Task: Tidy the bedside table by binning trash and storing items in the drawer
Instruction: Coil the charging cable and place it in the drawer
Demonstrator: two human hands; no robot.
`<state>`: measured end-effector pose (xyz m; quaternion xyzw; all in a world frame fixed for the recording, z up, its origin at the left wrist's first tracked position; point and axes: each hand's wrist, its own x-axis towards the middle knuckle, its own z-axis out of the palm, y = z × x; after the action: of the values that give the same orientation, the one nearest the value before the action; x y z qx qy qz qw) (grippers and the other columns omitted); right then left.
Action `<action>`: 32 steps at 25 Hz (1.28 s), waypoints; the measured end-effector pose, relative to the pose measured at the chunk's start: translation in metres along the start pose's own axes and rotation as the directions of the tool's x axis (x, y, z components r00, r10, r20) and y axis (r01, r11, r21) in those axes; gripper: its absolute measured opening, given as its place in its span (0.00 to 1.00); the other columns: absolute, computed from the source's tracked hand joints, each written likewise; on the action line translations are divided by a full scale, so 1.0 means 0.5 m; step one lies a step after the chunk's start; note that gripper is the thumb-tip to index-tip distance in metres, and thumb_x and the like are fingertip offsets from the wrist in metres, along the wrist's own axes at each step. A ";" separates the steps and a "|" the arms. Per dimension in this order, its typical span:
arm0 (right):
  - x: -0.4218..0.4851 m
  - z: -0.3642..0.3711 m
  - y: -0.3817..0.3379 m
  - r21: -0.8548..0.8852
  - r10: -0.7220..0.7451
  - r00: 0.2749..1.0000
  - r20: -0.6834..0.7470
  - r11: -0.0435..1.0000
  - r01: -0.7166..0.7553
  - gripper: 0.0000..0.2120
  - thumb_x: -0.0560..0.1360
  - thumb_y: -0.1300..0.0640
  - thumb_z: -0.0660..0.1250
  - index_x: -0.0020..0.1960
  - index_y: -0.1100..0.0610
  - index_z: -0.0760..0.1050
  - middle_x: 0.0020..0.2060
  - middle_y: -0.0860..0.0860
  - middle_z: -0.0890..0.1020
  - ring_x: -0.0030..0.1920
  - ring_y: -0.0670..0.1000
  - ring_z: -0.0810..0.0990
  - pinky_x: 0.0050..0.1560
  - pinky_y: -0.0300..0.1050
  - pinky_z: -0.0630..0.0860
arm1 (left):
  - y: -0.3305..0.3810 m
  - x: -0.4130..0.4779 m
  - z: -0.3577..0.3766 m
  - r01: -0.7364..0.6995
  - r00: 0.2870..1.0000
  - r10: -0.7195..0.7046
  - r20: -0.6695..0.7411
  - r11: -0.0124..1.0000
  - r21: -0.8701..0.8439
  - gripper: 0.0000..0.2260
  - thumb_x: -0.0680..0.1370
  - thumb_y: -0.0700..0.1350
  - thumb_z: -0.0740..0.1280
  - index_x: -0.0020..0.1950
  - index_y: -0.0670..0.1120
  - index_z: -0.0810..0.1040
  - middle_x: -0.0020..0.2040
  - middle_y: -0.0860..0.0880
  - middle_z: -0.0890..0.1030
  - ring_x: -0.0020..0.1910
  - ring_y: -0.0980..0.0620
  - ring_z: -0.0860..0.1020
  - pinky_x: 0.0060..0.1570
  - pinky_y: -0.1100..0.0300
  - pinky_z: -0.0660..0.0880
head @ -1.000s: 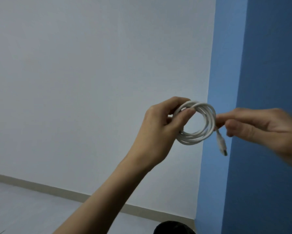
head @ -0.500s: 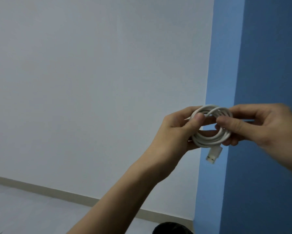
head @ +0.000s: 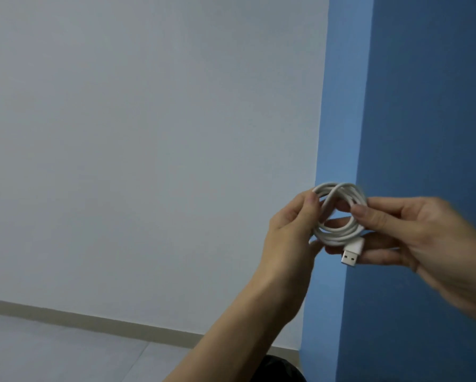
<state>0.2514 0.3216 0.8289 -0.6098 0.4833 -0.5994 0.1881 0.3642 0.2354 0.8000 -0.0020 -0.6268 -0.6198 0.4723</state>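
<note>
Cable (head: 339, 235): one white coil with one USB plug (head: 351, 256), held up before the blue wall (head: 424, 106) by two hands. The left hand (head: 289, 232) pinches its left edge and the right hand (head: 424, 238) grips its right side. A second ago the plug dangled free; now it lies across the right fingers.

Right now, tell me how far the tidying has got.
Done: the cable is coiled. In hand: left hand and right hand pinch the coil, its plug hanging free below. Left: storing it in the drawer; drawer, table and bin are out of view, so the rest is unknown.
</note>
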 end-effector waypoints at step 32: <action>-0.381 -0.156 0.822 0.489 0.868 0.185 -0.461 0.423 -0.763 0.18 0.71 0.70 0.67 0.59 0.73 0.71 0.32 0.56 0.76 0.30 0.54 0.74 0.17 0.36 0.73 | -0.829 -0.165 -0.001 0.932 0.029 -0.914 -0.406 0.172 -0.319 0.13 0.80 0.43 0.54 0.50 0.39 0.76 0.50 0.42 0.76 0.51 0.43 0.74 0.52 0.53 0.69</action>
<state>0.0658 0.3143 0.4082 0.0153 0.7165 -0.6101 0.3378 0.1667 0.1871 0.4298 0.5756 -0.3351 -0.7381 0.1077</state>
